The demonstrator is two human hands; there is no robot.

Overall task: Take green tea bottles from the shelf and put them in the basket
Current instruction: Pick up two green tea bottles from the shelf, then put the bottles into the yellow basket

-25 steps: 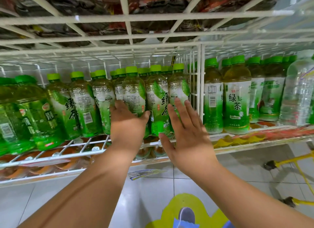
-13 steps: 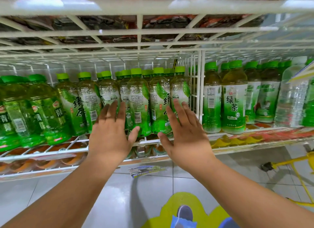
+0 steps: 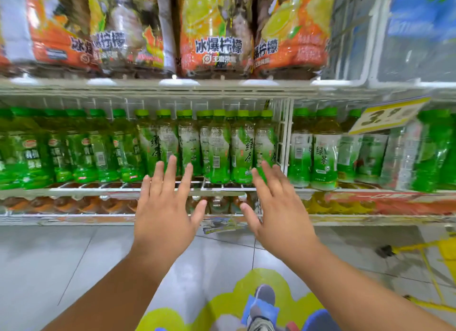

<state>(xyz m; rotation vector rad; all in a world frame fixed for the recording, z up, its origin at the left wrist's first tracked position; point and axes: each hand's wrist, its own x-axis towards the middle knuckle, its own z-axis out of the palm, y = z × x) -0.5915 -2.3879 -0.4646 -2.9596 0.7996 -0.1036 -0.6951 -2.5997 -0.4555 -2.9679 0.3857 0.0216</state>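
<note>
Both hands reach toward the white wire shelf (image 3: 222, 189) with fingers spread and straight — the left hand (image 3: 165, 212) and the right hand (image 3: 278, 214) hold nothing. The green tea bottles (image 3: 217, 145) stand upright in a row on that shelf, just beyond the fingertips (contact cannot be told through the blur). Orange lemon-drink bottles (image 3: 212, 32) fill the shelf above; a yellow price tag (image 3: 387, 116) hangs at right.

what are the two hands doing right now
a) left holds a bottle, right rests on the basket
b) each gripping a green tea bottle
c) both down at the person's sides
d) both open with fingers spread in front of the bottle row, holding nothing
d: the left hand and right hand are raised with fingers spread before the green tea bottles on the wire shelf, holding none.
</note>
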